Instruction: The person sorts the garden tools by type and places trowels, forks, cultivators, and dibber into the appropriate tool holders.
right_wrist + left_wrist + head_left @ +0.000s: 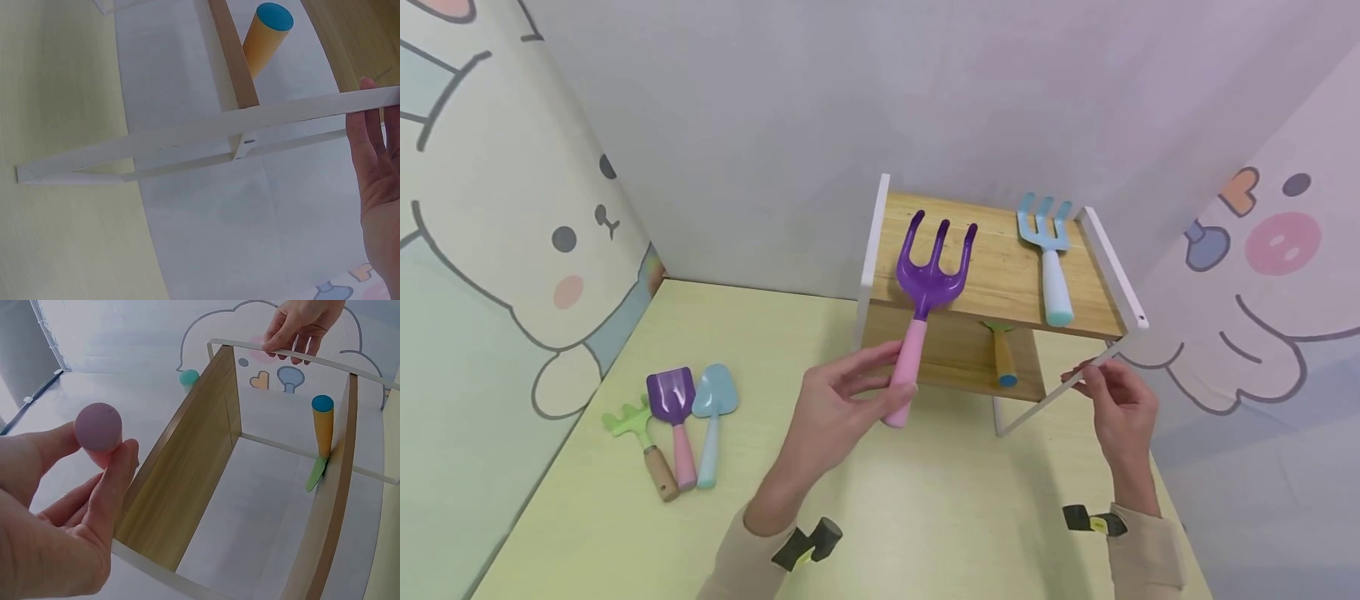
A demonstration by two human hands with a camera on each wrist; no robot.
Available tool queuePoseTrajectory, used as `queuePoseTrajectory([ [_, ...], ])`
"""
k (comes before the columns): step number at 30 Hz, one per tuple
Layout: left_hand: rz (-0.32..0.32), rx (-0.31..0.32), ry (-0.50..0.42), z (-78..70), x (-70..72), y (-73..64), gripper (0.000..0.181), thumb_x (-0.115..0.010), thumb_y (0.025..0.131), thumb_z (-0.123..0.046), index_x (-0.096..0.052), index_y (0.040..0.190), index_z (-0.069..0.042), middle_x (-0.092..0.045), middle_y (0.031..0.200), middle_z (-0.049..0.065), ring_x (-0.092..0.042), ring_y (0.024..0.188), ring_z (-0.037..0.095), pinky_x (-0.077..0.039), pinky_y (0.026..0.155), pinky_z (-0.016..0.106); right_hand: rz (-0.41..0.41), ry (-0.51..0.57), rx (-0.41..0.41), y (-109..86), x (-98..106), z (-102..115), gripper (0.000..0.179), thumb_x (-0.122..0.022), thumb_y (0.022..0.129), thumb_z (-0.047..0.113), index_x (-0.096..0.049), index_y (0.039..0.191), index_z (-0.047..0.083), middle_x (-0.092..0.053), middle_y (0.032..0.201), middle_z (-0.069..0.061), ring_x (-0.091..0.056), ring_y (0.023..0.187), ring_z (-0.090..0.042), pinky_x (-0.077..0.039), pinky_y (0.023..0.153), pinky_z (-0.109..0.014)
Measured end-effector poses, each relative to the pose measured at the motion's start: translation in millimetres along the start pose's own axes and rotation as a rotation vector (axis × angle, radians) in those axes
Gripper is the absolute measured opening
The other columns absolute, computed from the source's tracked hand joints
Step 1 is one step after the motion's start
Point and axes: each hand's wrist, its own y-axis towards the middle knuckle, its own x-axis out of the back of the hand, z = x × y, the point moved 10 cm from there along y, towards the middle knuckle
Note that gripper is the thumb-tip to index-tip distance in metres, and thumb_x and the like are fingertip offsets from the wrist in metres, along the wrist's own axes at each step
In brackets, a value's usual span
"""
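My left hand (842, 408) pinches the pink handle of a purple toy garden fork (931, 279), its three prongs pointing up over the upper board of a small two-tier shelf (992, 292). The left wrist view shows that handle end-on between thumb and fingers. With my right hand (1120, 404) I hold the white front post (1052, 396) of the shelf's right side. A light blue hand fork (1051, 258) lies on the upper board's right part. Below it, a tool with an orange-yellow handle (1004, 357) and green head rests on the lower board, mostly hidden in the head view.
To the left on the pale yellow table (760, 321) lie a green rake with a brown handle (646, 442), a purple spade with a pink handle (676, 417) and a light blue trowel (715, 408). Cartoon-printed panels (482, 208) stand around the table.
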Motion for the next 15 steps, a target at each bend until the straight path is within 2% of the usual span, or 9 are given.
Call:
queuePoseTrajectory([
  [6, 0.002, 0.027, 0.009, -5.2, -6.4, 10.4, 0.045, -0.081, 0.088, -0.01, -0.07, 0.131, -0.008, -0.072, 0.126, 0.009, -0.074, 0.103, 0.026, -0.063, 0.079, 0.041, 0.003, -0.013, 0.007, 0.1, -0.8, 0.9, 0.013, -0.05, 0.096, -0.023, -0.057, 0.106, -0.027, -0.075, 0.096, -0.012, -0.077, 0.085, -0.018, -0.059, 0.079, -0.027],
  [11, 0.008, 0.025, 0.045, -11.9, -12.6, 18.5, 0.043, -0.081, 0.09, -0.015, -0.07, 0.131, -0.01, -0.072, 0.125, 0.006, -0.074, 0.102, 0.023, -0.063, 0.08, 0.039, 0.007, -0.005, 0.005, -0.2, -0.8, 1.3, 0.013, -0.05, 0.096, -0.023, -0.056, 0.106, -0.027, -0.075, 0.096, -0.013, -0.077, 0.085, -0.018, -0.06, 0.079, -0.027],
  [15, 0.026, 0.024, 0.037, -16.6, -18.6, 25.4, 0.042, -0.081, 0.091, -0.017, -0.07, 0.131, -0.009, -0.072, 0.125, 0.006, -0.074, 0.103, 0.022, -0.062, 0.082, 0.038, 0.009, 0.0, 0.004, -0.4, -0.7, 1.9, 0.013, -0.049, 0.096, -0.023, -0.056, 0.106, -0.027, -0.075, 0.097, -0.013, -0.077, 0.085, -0.019, -0.06, 0.08, -0.027],
])
